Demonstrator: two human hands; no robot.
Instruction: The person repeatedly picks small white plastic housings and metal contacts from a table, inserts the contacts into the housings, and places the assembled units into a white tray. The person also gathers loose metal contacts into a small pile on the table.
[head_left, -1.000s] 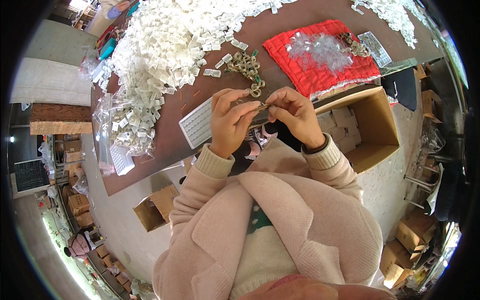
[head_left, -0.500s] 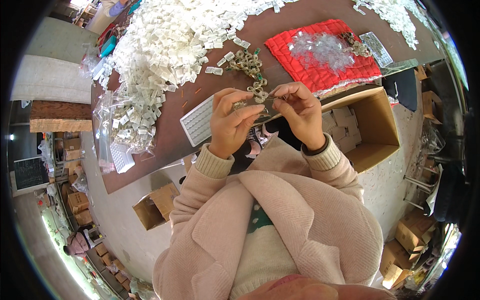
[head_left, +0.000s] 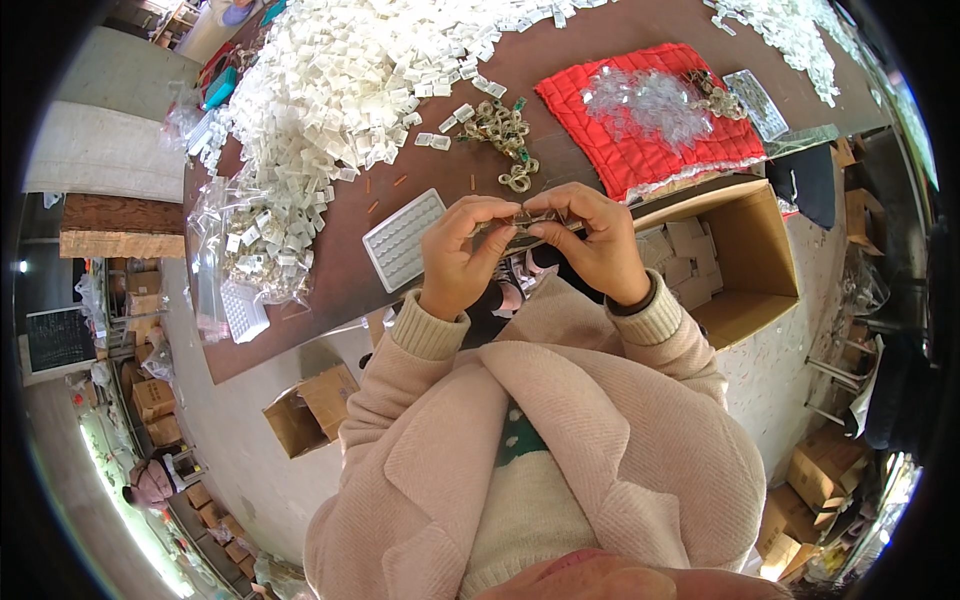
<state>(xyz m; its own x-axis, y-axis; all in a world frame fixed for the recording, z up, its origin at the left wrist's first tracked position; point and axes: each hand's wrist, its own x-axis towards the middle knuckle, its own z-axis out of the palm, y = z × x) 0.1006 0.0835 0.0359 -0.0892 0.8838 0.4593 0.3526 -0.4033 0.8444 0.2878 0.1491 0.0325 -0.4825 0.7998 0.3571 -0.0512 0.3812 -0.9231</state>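
Near the table's front edge, my left hand (head_left: 462, 248) and my right hand (head_left: 598, 240) meet, thumbs and forefingers pinched. Between the fingertips they hold a small, thin brownish-gold piece (head_left: 533, 217); its kind is too small to make out. Just beyond my hands lies a cluster of gold ring-like coils (head_left: 497, 130) with bits of green, one loop (head_left: 517, 178) trailing toward me. A white ridged tray (head_left: 402, 240) rests on the table left of my left hand.
A heap of small white plastic pieces (head_left: 340, 90) covers the table's left and back. On a red quilted cloth (head_left: 625, 165) lie clear pieces and more coils. An open cardboard box (head_left: 750, 255) stands at the right; another carton (head_left: 315, 410) sits on the floor at left.
My hands have come closer together and a little lower, drawing the small piece away from the coils on the table. The fingers, more spread before, now pinch it from both sides.
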